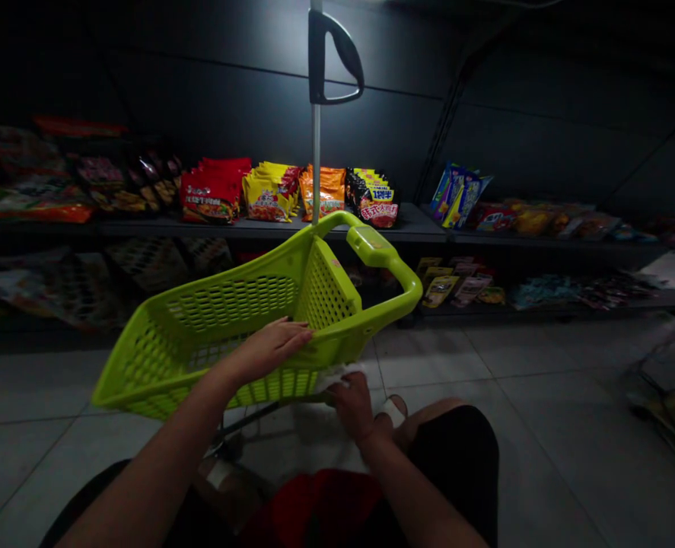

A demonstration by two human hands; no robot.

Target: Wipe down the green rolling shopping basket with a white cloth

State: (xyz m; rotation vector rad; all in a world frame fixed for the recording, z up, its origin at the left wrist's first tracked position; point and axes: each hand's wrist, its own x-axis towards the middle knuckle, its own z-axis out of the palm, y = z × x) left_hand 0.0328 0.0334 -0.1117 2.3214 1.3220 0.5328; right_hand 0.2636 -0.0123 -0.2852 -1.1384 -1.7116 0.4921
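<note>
A lime-green plastic shopping cart with perforated basket walls stands sideways just in front of me. My left hand lies along its near rim, fingers stretched out and pointing right toward the handle end. Lower down, my right hand is closed on a crumpled white cloth or tissue, pressed against the basket's outer side below the rim. Dim light hides its exact material. The cart's looped green handle rises to the right of both hands.
A grey pole with a black grip stands up at the cart's far side. Behind run dark shelves with red noodle packets, yellow packets and other snack bags. My knee is close on the right, above tiled floor.
</note>
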